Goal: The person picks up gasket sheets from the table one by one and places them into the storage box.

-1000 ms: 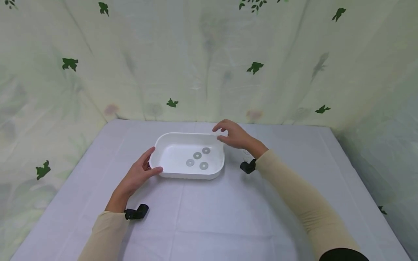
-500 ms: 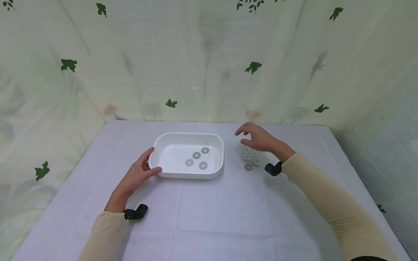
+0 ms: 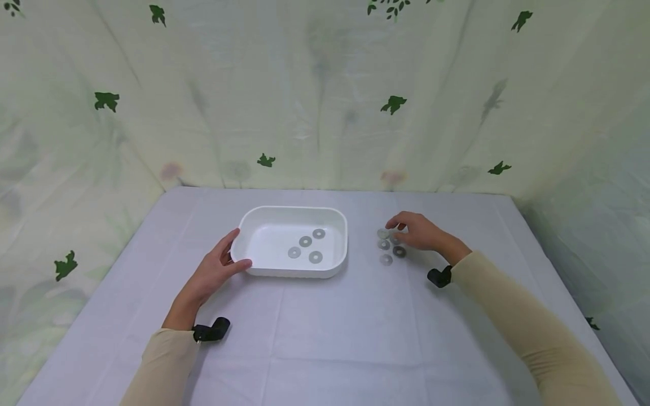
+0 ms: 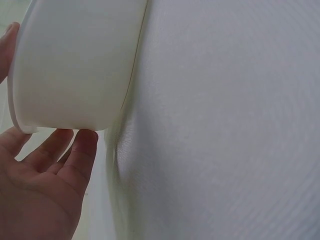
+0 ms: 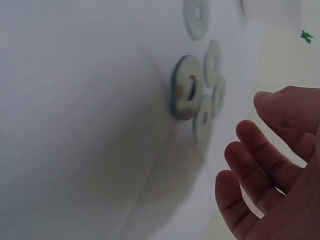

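Note:
My left hand (image 3: pixel 213 275) grips the left end of a white oval-cornered tray (image 3: pixel 289 272), thumb on the near rim and fingers around the side. In the left wrist view, the fingertips press the outer wall (image 4: pixel 75 75). Several flat grey metal washers (image 3: pixel 311 258) lie spread inside the tray. To its right, more washers (image 3: pixel 382 261) sit in a loose cluster on the table. Over that cluster hovers my right hand (image 3: pixel 420 232), fingers slightly bent and nothing held. The right wrist view has its thumb and fingertips apart, close by the washers (image 5: pixel 181 100).
A white cloth covers the table (image 3: pixel 325 338). Behind it hangs a pale curtain (image 3: pixel 325 113) with green leaf prints, and it continues down both sides. A small black camera is strapped on each wrist, the left one (image 3: pixel 212 330) near the table front.
My right hand has moved from above the tray's far right corner rightward, then down to the washer cluster, uncovering those washers. The left hand keeps its hold on the tray.

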Action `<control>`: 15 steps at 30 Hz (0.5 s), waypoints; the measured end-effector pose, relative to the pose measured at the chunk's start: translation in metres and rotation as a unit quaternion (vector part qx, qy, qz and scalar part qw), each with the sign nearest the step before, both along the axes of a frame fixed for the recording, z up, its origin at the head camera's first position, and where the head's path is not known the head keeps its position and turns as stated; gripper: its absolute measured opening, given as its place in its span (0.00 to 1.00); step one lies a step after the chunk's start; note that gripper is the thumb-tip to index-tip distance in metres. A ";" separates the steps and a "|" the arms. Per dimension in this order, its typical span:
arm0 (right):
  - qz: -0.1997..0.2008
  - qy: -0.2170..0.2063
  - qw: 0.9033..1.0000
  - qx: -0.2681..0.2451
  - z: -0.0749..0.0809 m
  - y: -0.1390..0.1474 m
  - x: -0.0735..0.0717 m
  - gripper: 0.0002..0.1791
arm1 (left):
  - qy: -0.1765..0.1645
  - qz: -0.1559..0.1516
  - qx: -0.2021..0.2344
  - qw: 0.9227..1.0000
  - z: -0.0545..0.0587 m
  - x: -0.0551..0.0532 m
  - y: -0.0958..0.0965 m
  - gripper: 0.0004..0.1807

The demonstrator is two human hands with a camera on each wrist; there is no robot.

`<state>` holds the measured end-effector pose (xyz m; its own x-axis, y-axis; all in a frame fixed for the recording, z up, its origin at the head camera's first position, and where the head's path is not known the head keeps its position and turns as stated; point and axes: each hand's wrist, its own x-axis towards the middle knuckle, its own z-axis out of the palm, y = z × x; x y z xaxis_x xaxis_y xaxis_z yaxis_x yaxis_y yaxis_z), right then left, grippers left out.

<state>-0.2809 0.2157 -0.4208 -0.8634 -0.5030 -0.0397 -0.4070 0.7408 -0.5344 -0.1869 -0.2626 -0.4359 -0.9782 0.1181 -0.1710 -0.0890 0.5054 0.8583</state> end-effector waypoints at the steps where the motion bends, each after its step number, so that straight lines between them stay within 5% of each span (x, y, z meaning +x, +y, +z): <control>1: -0.004 -0.001 1.000 0.003 -0.002 0.001 0.000 0.16 | 0.000 0.000 0.001 1.000 0.000 0.000 0.000 0.54; 15: -0.030 0.005 0.997 0.074 -0.024 0.005 -0.007 0.17 | -0.001 0.000 -0.006 1.000 0.001 0.000 0.001 0.55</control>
<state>-0.2879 0.2203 -0.4453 -0.8925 -0.4396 -0.1010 -0.3641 0.8343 -0.4141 -0.1868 -0.2617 -0.4347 -0.9778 0.1171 -0.1738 -0.0898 0.5154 0.8522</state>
